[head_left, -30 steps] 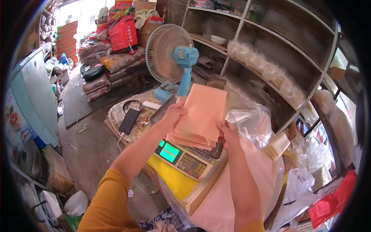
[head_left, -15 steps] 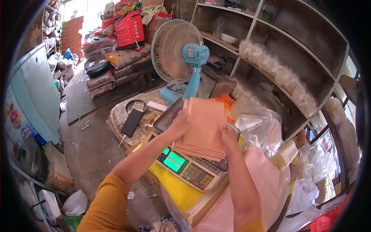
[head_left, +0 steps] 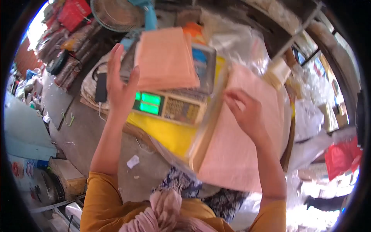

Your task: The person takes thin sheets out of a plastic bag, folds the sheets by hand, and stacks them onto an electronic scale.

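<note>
A stack of pale pink-orange sheets rests on the metal tray of a digital scale with a lit green display. My left hand is raised at the left edge of this stack, fingers stretched out and thumb apart, holding nothing. To the right of the scale, my right hand hovers over a larger pile of pink sheets. Its fingers are loosely bent with a gap to the thumb, and nothing shows in them. Yellow material lies in front of the scale.
A blue fan stands behind the scale. The phone lies left of it with a cable attached. Clear plastic bags and a cream-coloured bundle are at the back right. Several filled sacks are stacked farther left.
Both hands have let go of the stack of sheets, which now sits on the scale. My right hand has moved right, my left hand is beside the stack, and the view has tilted down.
</note>
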The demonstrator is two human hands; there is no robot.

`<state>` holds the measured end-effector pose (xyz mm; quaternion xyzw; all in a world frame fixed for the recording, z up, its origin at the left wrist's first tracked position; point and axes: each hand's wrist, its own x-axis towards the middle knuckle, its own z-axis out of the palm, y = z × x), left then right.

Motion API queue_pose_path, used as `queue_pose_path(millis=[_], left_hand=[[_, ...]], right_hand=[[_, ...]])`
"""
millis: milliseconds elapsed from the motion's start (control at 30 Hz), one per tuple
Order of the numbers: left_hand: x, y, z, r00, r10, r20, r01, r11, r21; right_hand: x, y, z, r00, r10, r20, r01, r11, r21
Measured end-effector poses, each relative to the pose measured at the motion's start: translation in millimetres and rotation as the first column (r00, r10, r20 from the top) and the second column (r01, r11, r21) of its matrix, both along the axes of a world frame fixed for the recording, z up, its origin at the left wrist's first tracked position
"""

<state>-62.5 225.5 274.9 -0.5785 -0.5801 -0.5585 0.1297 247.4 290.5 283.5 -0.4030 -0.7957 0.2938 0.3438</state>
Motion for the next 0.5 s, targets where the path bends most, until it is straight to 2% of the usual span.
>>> queue_pose_path(millis=[33,100,167,200,267,300,400,433,500], left_hand=[[20.0,-15.1,-15.8,0.999,-0.028,0.015,0.028,0.999,-0.03],[62.2,-49.8,-48.4,0.976,-0.214,0.042,0.216,0.974,-0.066],[99.1,-76.1,-83.6,0.904,-0.397,0.159,0.426,0.866,-0.262],[116.8,-87.7,-100.7,0.884,-0.419,0.209,0.465,0.834,-0.296],[144.1,-111.2,-121.7,0.822,-0.445,0.355,0.56,0.747,-0.359],[153.6,-120.3,-125.3,0.776,-0.445,0.446,0.615,0.69,-0.382],[173.2,-132.4,-122.9,0.777,-0.475,0.413,0.621,0.684,-0.383],[177.6,-133.3,-124.5,0.751,-0.429,0.502,0.635,0.677,-0.372],[182.1,-133.1,-121.2,0.748,-0.406,0.525,0.627,0.692,-0.357]], right_hand=[[24.3,-29.3,-3.1,0.986,0.019,0.168,-0.036,0.995,0.095],[62.0,-84.0,-26.9,0.96,0.056,0.274,-0.07,0.997,0.041],[83.0,-120.9,-47.7,0.903,0.177,0.392,-0.216,0.975,0.059],[86.2,-134.3,-52.7,0.903,0.174,0.392,-0.212,0.976,0.055],[81.2,-154.8,-59.3,0.864,0.156,0.478,-0.277,0.942,0.192],[78.1,-160.6,-62.0,0.823,0.091,0.561,-0.286,0.919,0.272],[78.8,-162.9,-67.8,0.771,0.114,0.627,-0.339,0.906,0.252],[78.3,-163.4,-69.8,0.773,0.113,0.624,-0.346,0.9,0.266],[78.9,-162.6,-72.7,0.819,0.144,0.555,-0.356,0.887,0.295]])
